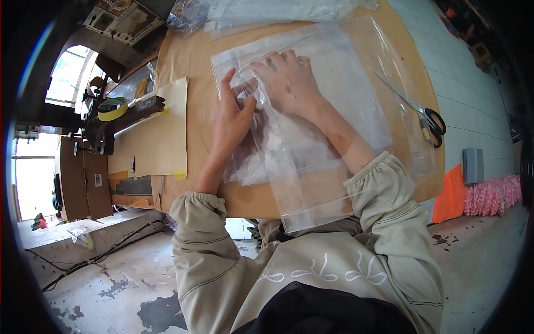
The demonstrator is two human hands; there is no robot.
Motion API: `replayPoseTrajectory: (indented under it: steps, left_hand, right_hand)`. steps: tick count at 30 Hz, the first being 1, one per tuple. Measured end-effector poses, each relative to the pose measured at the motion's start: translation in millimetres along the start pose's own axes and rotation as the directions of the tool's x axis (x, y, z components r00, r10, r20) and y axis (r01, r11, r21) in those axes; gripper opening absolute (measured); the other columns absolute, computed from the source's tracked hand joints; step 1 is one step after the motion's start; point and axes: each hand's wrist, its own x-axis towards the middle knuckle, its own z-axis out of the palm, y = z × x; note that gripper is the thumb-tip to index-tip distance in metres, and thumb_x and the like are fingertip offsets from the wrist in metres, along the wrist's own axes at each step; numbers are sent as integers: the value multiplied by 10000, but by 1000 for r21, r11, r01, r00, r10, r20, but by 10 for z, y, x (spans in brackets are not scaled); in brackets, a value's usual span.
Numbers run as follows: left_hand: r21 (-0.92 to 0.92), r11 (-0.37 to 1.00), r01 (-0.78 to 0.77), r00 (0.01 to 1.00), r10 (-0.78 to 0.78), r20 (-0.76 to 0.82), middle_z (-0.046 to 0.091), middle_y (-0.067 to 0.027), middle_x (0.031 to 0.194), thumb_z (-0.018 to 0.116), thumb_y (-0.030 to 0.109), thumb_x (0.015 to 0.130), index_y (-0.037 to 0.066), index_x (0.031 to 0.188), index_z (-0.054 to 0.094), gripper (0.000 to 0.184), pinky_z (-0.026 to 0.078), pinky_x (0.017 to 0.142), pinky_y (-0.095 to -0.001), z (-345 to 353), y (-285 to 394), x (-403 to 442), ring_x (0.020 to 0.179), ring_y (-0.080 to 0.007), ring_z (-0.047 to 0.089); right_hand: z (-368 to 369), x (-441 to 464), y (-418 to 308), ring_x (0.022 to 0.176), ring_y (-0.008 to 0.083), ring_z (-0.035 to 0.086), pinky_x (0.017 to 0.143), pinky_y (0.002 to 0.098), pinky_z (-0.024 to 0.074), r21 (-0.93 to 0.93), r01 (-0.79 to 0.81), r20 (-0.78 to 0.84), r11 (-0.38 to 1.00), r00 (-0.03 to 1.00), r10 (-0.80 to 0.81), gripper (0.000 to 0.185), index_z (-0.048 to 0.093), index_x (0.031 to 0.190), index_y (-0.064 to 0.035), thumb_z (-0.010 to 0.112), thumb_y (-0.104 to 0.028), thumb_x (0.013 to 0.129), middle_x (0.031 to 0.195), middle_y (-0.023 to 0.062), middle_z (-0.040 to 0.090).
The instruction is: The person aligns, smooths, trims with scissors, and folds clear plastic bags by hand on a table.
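Observation:
Clear plastic bags (317, 161) lie overlapped on the brown-covered table in front of me. My left hand (235, 114) is at the left edge of the top bag, index finger stretched up and thumb apart from it. Film runs between them, and its other fingers are partly covered by the plastic. Curled over the same bag, my right hand (289, 83) presses down with bent fingers and grips a fold near my left hand. A long narrow strip of film hangs from between the hands toward the table's front edge.
Black-handled scissors (433, 125) lie at the right, partly by loose film. More clear plastic (267, 16) is piled at the back. At left stand a clamp-like machine arm (133, 114), yellow tape roll (113, 111) and cardboard sheet (161, 133). Pink bundles (492, 196) are on the floor.

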Motion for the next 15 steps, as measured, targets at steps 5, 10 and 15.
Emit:
replayPoseTrajectory:
  steps: [5,10,15]
  left_hand:
    - [280,957,-72,995,51,81,579,-213,1199,588,142,808,-15,1375,278,665,480,748,-321,-44,51,-13,785,-226,611]
    - [567,776,-276,952,303,49,454,-312,1189,599,203,810,-76,1363,317,680,406,906,-415,82,-89,-71,1029,-388,485]
    - [708,634,-311,936,332,114,409,-320,1146,568,308,835,-93,1357,340,697,370,944,-449,127,-127,-93,1080,-441,417]
  right_hand:
    - [65,-31,27,1119,253,449,879,477,341,-100,-29,-15,995,1000,27,444,525,1301,-245,485,-315,864,1279,52,504]
    - [-44,-153,169,1313,264,349,980,489,340,-98,83,86,992,994,-75,532,399,1397,-224,474,-404,902,1408,88,402]
    - [-131,-185,352,1403,316,202,1080,526,241,-8,244,227,970,945,-236,684,265,1462,-215,503,-478,877,1506,145,250]
